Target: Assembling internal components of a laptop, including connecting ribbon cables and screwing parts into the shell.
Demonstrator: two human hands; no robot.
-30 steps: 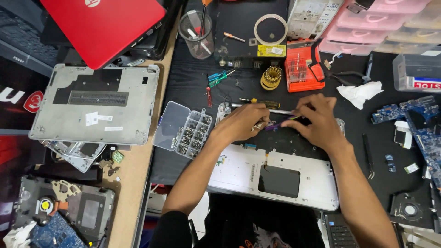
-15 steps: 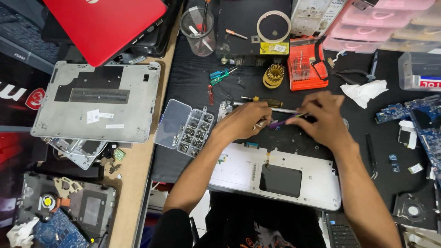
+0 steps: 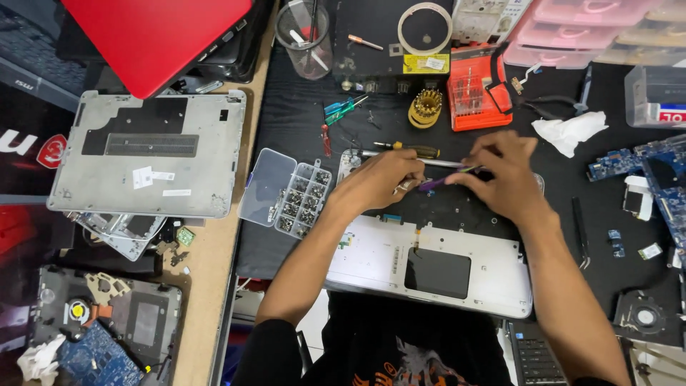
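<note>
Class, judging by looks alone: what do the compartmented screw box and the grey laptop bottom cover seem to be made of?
Clear compartmented screw box: likely transparent plastic, since its screws and dividers show through the walls. Grey laptop bottom cover: matte, scuffed silver-grey; painted plastic or metal, the look leaves it open.

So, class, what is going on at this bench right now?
A person is working on an opened silver laptop palmrest on a black mat. The left hand and right hand meet over its upper edge, pinching a small purple tool between them. A clear screw organiser sits to the left, a yellow-handled screwdriver just behind.
</note>
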